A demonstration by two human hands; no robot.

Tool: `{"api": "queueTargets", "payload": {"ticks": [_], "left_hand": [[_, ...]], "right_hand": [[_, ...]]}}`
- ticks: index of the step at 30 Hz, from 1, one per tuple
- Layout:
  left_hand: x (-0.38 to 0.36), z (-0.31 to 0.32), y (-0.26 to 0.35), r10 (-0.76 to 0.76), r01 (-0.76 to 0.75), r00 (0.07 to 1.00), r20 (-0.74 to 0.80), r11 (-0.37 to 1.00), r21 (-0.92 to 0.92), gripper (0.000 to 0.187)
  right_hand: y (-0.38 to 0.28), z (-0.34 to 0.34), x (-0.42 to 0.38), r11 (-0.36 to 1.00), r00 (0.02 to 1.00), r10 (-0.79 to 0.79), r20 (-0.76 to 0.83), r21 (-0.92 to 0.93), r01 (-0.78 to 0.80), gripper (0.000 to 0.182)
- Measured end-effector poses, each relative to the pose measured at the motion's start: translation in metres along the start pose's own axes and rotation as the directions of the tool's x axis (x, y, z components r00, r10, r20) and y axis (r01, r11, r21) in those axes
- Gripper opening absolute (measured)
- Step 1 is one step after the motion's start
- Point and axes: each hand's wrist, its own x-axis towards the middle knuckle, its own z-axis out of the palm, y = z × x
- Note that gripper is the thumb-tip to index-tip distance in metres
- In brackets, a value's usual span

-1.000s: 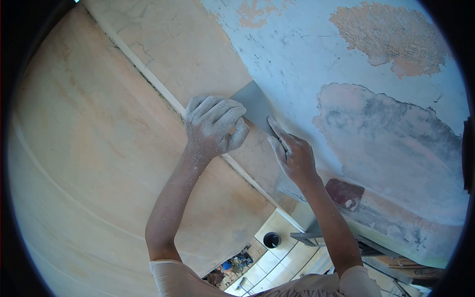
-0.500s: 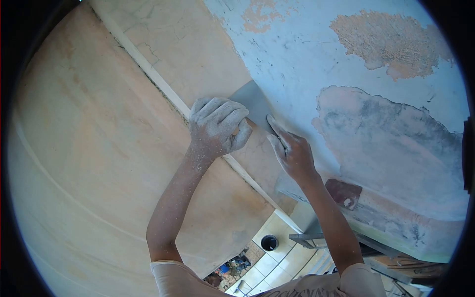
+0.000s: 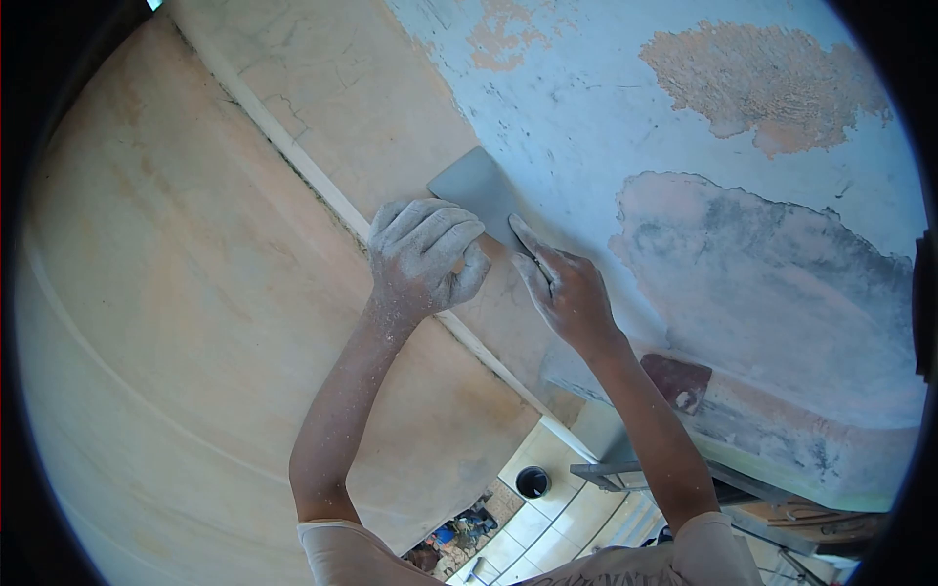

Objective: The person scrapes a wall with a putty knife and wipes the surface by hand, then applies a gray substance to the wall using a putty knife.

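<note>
A wide, flat grey scraper (image 3: 484,195) lies against the bare plaster strip beside the painted edge. My right hand (image 3: 572,293) grips its near right side, index finger stretched along the blade and thumb bent below. Just left of it, my left hand (image 3: 425,254) is closed, its fingers curled toward the thumb and coated in white dust. It overlaps the scraper's lower left part in this view. What the left fingers hold, if anything, I cannot tell.
A pale raised strip (image 3: 283,142) runs diagonally across the wall (image 3: 195,322). Rough patches (image 3: 762,83) break the pale blue paint. A dark red block (image 3: 676,381) sits by my right forearm. Below, a black bucket (image 3: 532,481) stands on floor tiles beside a metal frame (image 3: 606,476).
My right hand and the scraper have shifted up and left, showing more of the blade's left corner. The left hand has barely moved. The view has shifted slightly.
</note>
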Motion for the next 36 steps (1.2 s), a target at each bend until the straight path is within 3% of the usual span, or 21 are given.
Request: {"api": "queueTargets", "payload": {"ticks": [2, 10, 16, 19, 22, 26, 29, 32, 36], "left_hand": [[-0.001, 0.0, 0.0, -0.003, 0.003, 1.0, -0.015, 1.0, -0.004, 0.016], [-0.009, -0.003, -0.003, 0.014, -0.004, 0.996, -0.091, 0.994, 0.112, 0.025], [-0.025, 0.011, -0.021, -0.089, 0.046, 0.925, -0.371, 0.991, -0.123, 0.041], [-0.026, 0.009, -0.018, -0.235, 0.186, 0.903, -0.36, 0.968, -0.166, 0.046], [-0.025, 0.009, -0.017, -0.286, 0.225, 0.894, -0.346, 0.953, -0.205, 0.049], [-0.026, 0.007, -0.024, -0.272, 0.227, 0.906, -0.324, 0.959, -0.169, 0.048], [-0.028, 0.003, -0.031, -0.221, 0.208, 0.93, -0.295, 0.975, -0.076, 0.048], [-0.024, 0.003, -0.03, -0.174, 0.168, 0.944, -0.28, 0.985, -0.045, 0.047], [-0.023, 0.003, -0.032, -0.127, 0.127, 0.955, -0.267, 0.992, -0.018, 0.045]], "right_hand": [[0.006, 0.001, -0.018, 0.999, 0.998, -0.035, -0.053, -0.004, 0.034, 0.041], [-0.002, -0.004, -0.017, 0.999, 0.999, 0.045, 0.019, 0.02, -0.046, 0.039], [-0.022, -0.011, -0.002, 0.994, 0.993, 0.104, 0.048, 0.021, -0.105, 0.039], [-0.023, -0.02, -0.019, 0.991, 0.982, 0.135, 0.13, -0.038, -0.131, 0.041], [-0.017, -0.029, -0.073, 0.974, 0.945, 0.225, 0.239, -0.051, -0.219, 0.044], [-0.023, -0.038, -0.127, 0.943, 0.887, 0.308, 0.344, 0.01, -0.331, 0.042], [-0.017, -0.03, -0.149, 0.989, 0.974, 0.117, 0.194, 0.069, -0.133, 0.046], [-0.033, -0.035, -0.16, 0.946, 0.909, 0.247, 0.335, 0.118, -0.301, 0.046], [-0.04, -0.031, -0.163, 0.907, 0.85, 0.337, 0.404, 0.103, -0.408, 0.044]]}}
